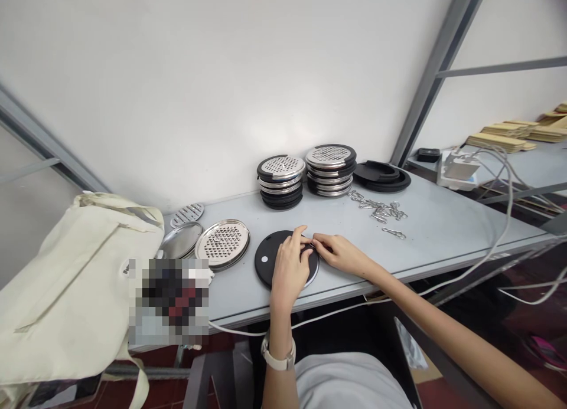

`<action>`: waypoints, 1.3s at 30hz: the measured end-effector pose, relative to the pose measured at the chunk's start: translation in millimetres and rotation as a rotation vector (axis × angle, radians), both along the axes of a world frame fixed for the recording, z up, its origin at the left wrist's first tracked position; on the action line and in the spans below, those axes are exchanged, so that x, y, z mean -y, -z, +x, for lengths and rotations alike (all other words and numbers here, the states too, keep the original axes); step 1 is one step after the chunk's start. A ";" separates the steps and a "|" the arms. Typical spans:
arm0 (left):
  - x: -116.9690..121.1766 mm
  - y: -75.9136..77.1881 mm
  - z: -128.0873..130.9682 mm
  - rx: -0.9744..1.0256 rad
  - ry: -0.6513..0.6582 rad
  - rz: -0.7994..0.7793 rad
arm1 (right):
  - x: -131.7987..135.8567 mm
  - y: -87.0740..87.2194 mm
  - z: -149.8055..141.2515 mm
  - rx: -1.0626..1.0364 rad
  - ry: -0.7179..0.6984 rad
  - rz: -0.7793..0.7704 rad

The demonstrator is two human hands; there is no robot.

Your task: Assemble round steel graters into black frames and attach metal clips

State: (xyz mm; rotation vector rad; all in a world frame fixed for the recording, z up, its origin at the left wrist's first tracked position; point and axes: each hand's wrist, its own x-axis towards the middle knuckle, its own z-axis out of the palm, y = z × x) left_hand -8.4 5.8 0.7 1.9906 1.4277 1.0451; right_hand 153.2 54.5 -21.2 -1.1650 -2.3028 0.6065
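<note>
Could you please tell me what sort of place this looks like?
Probably a small assembly workbench: stacks of perforated metal lids, loose metal clips on the grey table, and both hands working on a black disc.

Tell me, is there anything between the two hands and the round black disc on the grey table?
Nothing visible. The left hand already rests on the round black disc, and the right hand touches its right edge, pinching a small metal piece there. The loose metal clips lie farther back.

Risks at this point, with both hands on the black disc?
1. The round black disc overhangs near the grey table's front edge; pressure from the left hand might tip it off.
2. The right hand pinches something small at the rim; it may slip.
3. The loose metal clips could scatter.
</note>
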 end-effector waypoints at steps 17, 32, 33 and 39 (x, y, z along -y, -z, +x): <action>0.0 0.6 -2.2 -0.016 0.002 0.013 | -0.9 -3.1 4.4 -0.037 -0.076 -0.078; 2.1 -1.0 -3.2 0.005 -0.023 -0.025 | -3.0 4.8 1.3 -0.125 -0.002 -0.068; 2.5 -1.3 -2.5 0.004 -0.016 -0.026 | -3.2 5.7 1.4 -0.126 -0.004 -0.066; 3.8 0.1 1.6 0.001 -0.020 -0.016 | -2.9 7.3 1.9 -0.107 -0.018 -0.069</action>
